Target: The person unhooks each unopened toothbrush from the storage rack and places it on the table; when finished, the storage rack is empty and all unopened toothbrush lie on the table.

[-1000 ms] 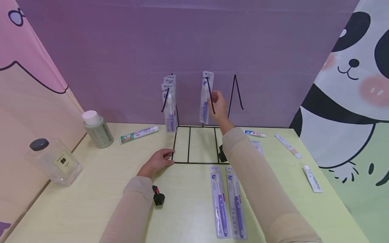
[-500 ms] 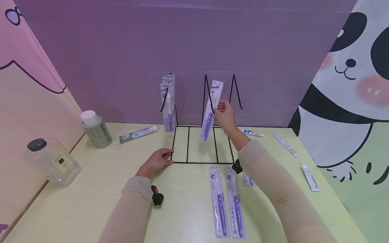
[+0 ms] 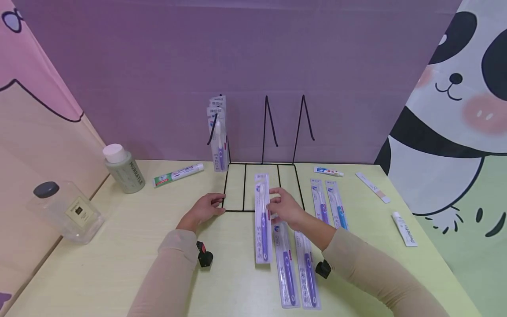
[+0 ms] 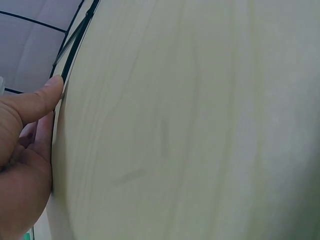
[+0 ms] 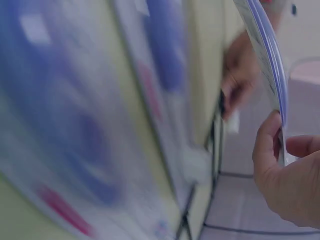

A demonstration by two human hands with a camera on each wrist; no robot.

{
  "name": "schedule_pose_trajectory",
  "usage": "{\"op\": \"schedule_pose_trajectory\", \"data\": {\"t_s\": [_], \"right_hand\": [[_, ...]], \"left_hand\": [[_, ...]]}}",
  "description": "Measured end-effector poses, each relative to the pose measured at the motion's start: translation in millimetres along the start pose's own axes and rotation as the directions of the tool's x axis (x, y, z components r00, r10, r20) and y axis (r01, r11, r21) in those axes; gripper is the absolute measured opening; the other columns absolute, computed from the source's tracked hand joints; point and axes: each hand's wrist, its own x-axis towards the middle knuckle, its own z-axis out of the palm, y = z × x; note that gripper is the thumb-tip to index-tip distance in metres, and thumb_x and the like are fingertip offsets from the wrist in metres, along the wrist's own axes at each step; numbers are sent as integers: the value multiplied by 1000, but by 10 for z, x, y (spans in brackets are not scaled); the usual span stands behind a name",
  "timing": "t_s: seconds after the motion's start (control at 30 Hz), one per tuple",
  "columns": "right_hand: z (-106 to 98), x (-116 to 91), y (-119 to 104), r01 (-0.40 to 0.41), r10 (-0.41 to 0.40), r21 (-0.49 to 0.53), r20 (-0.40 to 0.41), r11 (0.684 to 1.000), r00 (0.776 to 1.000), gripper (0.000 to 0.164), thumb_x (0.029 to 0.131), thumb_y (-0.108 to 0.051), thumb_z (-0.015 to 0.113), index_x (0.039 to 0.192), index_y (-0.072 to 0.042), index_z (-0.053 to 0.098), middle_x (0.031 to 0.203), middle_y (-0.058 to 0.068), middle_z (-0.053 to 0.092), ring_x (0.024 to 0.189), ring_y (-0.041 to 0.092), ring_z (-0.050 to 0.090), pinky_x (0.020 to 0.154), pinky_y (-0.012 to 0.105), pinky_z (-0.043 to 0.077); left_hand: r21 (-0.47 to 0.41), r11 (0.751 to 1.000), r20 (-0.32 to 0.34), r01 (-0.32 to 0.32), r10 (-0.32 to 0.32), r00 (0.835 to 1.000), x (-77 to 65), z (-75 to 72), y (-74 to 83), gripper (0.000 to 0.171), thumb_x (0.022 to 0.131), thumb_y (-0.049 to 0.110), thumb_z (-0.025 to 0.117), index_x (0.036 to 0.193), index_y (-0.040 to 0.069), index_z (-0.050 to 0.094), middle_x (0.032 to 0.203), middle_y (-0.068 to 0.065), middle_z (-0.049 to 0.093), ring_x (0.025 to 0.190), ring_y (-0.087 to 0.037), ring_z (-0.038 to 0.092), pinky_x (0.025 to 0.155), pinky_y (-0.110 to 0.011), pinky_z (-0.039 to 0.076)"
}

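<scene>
The wire rack's [image 3: 244, 187] middle hook [image 3: 271, 119] now stands bare. Right hand [image 3: 287, 209] pinches the toothbrush pack [image 3: 262, 220]; left hand [image 3: 203, 211] pinches the rack.

Head view looking forward-down over table [image 3: 99, 273], close wrist views, rack [image 3: 244, 187] in all

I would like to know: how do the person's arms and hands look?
The left hand and right hand have no gloves. The left sleeve and right sleeve are beige. A black device with a red mark is worn on the left side, another black device on the right.
</scene>
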Motion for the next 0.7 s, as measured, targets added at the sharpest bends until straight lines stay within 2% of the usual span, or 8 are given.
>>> {"op": "schedule_pose_trajectory", "data": {"t_s": [0.07,0.23,0.33,0.53,0.7], "right_hand": [[36,-92,115,-35,36,-11,44,999,998,50,84,7,51,128,-4,32,92,12,49,68,21,53,58,40,54],[101,-253,302,-61,67,-52,110,997,992,54,82,6,52,130,-3,29,90,11,45,67,20,50,55,38,54],[138,-314,371,-77,86,-76,125,994,988,54,81,6,52,129,-3,29,93,13,46,65,20,49,53,38,54],[182,-390,467,-116,129,-90,156,989,979,55,80,9,52,128,1,27,86,15,47,58,23,52,51,39,54],[205,-427,470,-146,169,-144,168,979,971,59,79,10,53,130,3,24,84,19,50,55,25,55,51,38,54]], "left_hand": [[3,1000,4,-4,4,1000,-4,0,1,49,82,-2,63,128,-1,47,131,-20,41,120,-29,39,98,-34,36],[-5,1000,6,-17,17,1000,-16,1,12,49,82,-3,63,128,-2,47,131,-21,41,120,-30,39,98,-35,35],[-5,1000,1,-12,12,1000,-20,5,20,49,81,-4,63,128,-2,47,131,-21,42,120,-29,40,98,-35,35],[3,1000,-4,-5,5,1000,-28,5,29,49,81,-4,63,128,-1,48,131,-20,42,119,-29,40,98,-34,35],[-1,1000,0,-1,1,1000,-18,-5,26,50,81,-3,64,129,0,47,131,-19,42,120,-28,40,98,-34,35]]}}
